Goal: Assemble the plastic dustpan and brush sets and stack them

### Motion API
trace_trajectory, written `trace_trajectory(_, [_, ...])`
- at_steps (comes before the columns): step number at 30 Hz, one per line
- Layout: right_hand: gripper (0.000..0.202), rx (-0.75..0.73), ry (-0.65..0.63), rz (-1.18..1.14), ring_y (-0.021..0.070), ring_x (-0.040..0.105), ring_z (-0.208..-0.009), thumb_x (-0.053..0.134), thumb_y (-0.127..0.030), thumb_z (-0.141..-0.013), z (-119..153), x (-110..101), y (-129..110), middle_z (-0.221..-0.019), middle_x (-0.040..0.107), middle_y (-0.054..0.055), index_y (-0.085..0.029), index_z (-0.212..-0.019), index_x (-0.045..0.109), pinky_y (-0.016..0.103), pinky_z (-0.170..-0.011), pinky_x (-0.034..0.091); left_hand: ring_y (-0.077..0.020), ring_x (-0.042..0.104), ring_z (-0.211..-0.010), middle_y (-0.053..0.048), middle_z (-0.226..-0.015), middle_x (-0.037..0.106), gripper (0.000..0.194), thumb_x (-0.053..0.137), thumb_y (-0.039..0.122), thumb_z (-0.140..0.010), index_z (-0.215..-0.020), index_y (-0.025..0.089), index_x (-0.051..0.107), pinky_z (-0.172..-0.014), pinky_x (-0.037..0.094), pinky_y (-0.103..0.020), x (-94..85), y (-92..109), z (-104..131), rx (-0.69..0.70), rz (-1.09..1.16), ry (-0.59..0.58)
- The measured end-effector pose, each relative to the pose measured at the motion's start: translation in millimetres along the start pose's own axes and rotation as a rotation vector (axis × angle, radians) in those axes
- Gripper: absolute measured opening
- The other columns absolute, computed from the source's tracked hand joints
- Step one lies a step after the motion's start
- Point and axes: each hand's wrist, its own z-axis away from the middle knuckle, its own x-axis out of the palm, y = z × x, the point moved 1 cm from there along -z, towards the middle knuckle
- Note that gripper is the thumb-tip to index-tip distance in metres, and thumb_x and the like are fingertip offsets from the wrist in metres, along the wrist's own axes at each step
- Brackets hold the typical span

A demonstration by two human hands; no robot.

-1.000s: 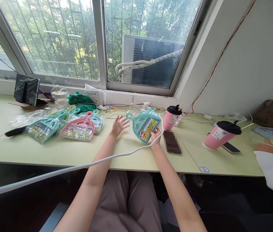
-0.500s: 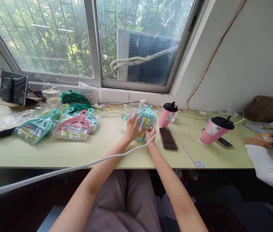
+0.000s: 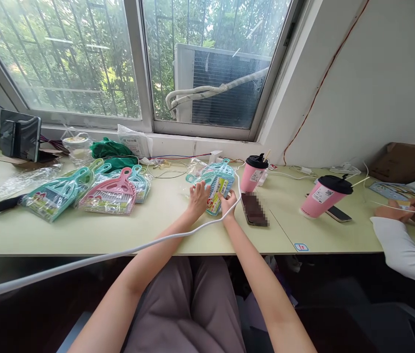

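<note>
A teal dustpan and brush set (image 3: 219, 184) with a yellow-green label stands tilted near the middle of the table. My right hand (image 3: 228, 201) grips its lower right side, thumb on the front. At its left side is my left hand (image 3: 198, 197), fingers bent and apart; whether the fingertips touch the set is unclear. Behind it lie more teal dustpan parts and clear wrap. To the left rest a wrapped pink dustpan set (image 3: 110, 193) and a wrapped teal set (image 3: 56, 193), with others partly hidden behind them.
A white cable (image 3: 126, 251) crosses in front of my arms. Right of my hands are a pink cup (image 3: 253, 175), a dark phone (image 3: 254, 210) and a second pink cup (image 3: 323, 197). Another person's white sleeve (image 3: 406, 250) is at the far right. A black-handled object (image 3: 3, 203) lies far left.
My left hand has moved slightly left and down off the front of the teal set, showing more of its label. My right hand keeps its grip. The view has shifted slightly.
</note>
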Motion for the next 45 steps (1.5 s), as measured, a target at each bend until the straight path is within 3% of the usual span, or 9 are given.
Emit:
trace_trajectory(4, [0.041, 0.096, -0.018, -0.023, 0.023, 0.07, -0.082, 0.071, -0.034, -0.064, 2, 1, -4, -0.09, 0.073, 0.006, -0.021, -0.099, 0.054, 0.037, -0.076, 0.056, -0.0305, 0.054, -0.104, -0.018, -0.112, 0.06, 0.034, 0.037, 0.006, -0.087, -0.113, 0.016, 0.056, -0.086, 0.038, -0.042, -7.6, 1, -2, 0.03, -0.084, -0.056])
trace_trajectory(9, [0.039, 0.13, -0.011, -0.045, 0.0219, 0.07, -0.08, 0.071, -0.031, -0.064, 3, 1, -10, -0.088, 0.073, 0.005, -0.021, -0.098, 0.056, 0.035, -0.075, 0.057, -0.0295, 0.062, -0.084, -0.018, -0.084, 0.063, 0.031, 0.032, 0.008, -0.091, -0.101, 0.01, 0.061, -0.075, 0.039, -0.038, -9.3, -11, -8, -0.124, -0.061, -0.142])
trace_trajectory(13, [0.039, 0.164, -0.016, -0.084, 0.0213, 0.07, -0.075, 0.074, -0.028, -0.061, 5, 3, -10, -0.081, 0.073, 0.003, -0.02, -0.095, 0.058, 0.033, -0.07, 0.056, -0.0292, 0.065, -0.081, -0.018, -0.083, 0.065, 0.026, 0.038, 0.007, -0.089, -0.095, 0.009, 0.063, -0.073, 0.041, -0.037, -3.7, -17, -9, -0.088, 0.066, -0.181])
trace_trajectory(19, [0.041, 0.153, 0.004, -0.165, 0.0201, 0.069, -0.075, 0.076, -0.025, -0.058, 2, 4, -10, -0.081, 0.072, 0.001, -0.02, -0.095, 0.059, 0.031, -0.067, 0.057, -0.0302, 0.063, -0.084, -0.016, -0.081, 0.065, 0.015, 0.049, 0.012, -0.086, -0.082, 0.016, 0.062, -0.078, 0.042, -0.038, -3.5, -10, -8, 0.084, 0.254, -0.045])
trace_trajectory(25, [0.055, 0.187, 0.051, -0.281, 0.0212, 0.069, -0.08, 0.075, -0.032, -0.063, 4, 4, -17, -0.091, 0.072, 0.005, -0.02, -0.113, 0.054, 0.034, -0.069, 0.057, -0.0301, 0.061, -0.08, -0.011, -0.07, 0.059, 0.018, 0.054, 0.015, -0.084, -0.067, 0.021, 0.055, -0.08, 0.041, -0.041, -13.4, -8, -9, 0.056, 0.393, 0.129])
trace_trajectory(30, [0.059, 0.19, 0.134, -0.378, 0.0209, 0.07, -0.084, 0.074, -0.032, -0.065, 3, 3, -17, -0.097, 0.072, 0.007, -0.02, -0.118, 0.053, 0.034, -0.072, 0.057, -0.0252, 0.06, -0.08, -0.008, -0.075, 0.06, 0.01, 0.055, 0.02, -0.087, -0.076, 0.022, 0.054, -0.08, 0.042, -0.038, -12.5, -4, -7, 0.09, 0.386, 0.169])
trace_trajectory(36, [0.05, 0.249, 0.21, -0.52, 0.0172, 0.07, -0.084, 0.07, -0.03, -0.066, -4, -5, -9, -0.104, 0.071, 0.005, -0.022, -0.113, 0.057, 0.03, -0.072, 0.058, -0.0223, 0.058, -0.091, -0.007, -0.098, 0.057, 0.045, 0.069, 0.053, -0.077, -0.095, 0.022, 0.043, -0.084, 0.046, -0.039, -6.6, -15, -5, -0.261, 0.62, 0.486])
trace_trajectory(40, [0.046, 0.265, 0.271, -0.549, 0.0164, 0.07, -0.083, 0.071, -0.029, -0.065, -7, -8, -6, -0.102, 0.071, 0.005, -0.022, -0.109, 0.058, 0.027, -0.067, 0.057, -0.0143, 0.056, -0.071, -0.002, -0.089, 0.054, 0.048, 0.061, 0.062, -0.079, -0.097, 0.022, 0.041, -0.063, 0.049, -0.028, -1.1, -21, -10, -0.504, 0.984, 0.269])
trace_trajectory(45, [0.045, 0.243, 0.258, -0.553, 0.0173, 0.07, -0.081, 0.072, -0.035, -0.067, -6, -6, -7, -0.099, 0.071, 0.004, -0.022, -0.107, 0.057, 0.029, -0.066, 0.058, -0.0127, 0.057, -0.062, -0.002, -0.08, 0.061, 0.044, 0.047, 0.064, -0.084, -0.084, 0.02, 0.052, -0.054, 0.047, -0.024, 5.8, -13, -11, -0.316, 1.237, -0.15])
